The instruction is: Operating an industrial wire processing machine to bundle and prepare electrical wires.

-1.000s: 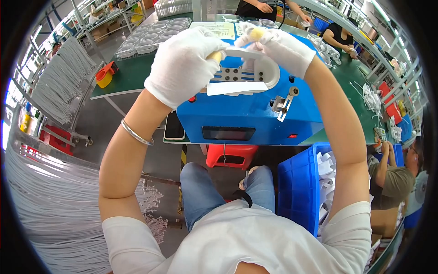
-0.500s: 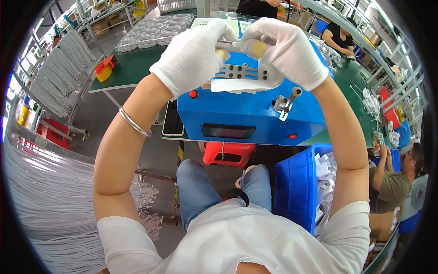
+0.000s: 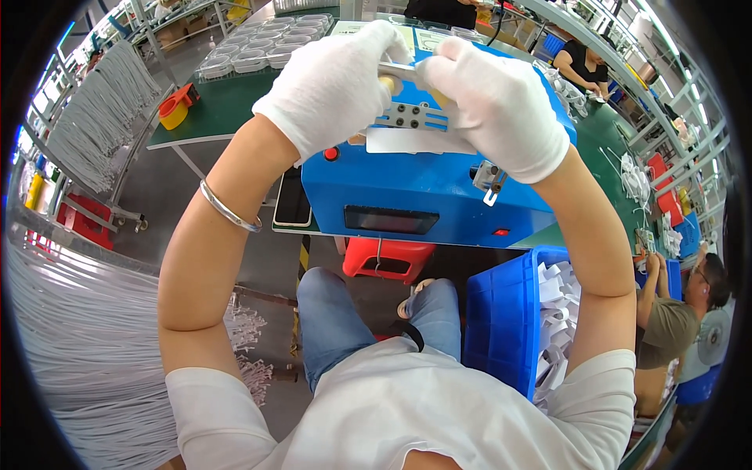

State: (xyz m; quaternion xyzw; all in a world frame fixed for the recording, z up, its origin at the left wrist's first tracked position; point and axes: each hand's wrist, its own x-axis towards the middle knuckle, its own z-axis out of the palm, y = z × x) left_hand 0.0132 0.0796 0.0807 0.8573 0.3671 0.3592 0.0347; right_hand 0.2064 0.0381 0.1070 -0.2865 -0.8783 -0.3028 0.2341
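Both my hands wear white gloves and meet above a blue machine (image 3: 462,192) on the bench. My left hand (image 3: 325,90) is closed, fingers and thumb pinching a small white flat piece (image 3: 399,70). On the right, my right hand (image 3: 505,110) is closed at the piece's other end; yellowish covers show at the fingertips. Just below them sits a slotted metal bracket (image 3: 410,117) with black screws. In front of it a white strip (image 3: 415,141) runs across, its right end hidden behind my right hand. A red button (image 3: 331,153) and a dark display (image 3: 392,220) are on the machine.
Clear plastic trays (image 3: 254,55) stand at the far left, near a yellow-and-red tape dispenser (image 3: 176,108). A phone (image 3: 293,197) lies left of the machine. Beside my right leg is a blue bin (image 3: 501,317) of white strips. White cables (image 3: 86,352) hang left. Other people work at right.
My right hand has moved down and nearer to me, and now covers the strip's curled right end and part of the side fitting. My left hand has shifted only slightly.
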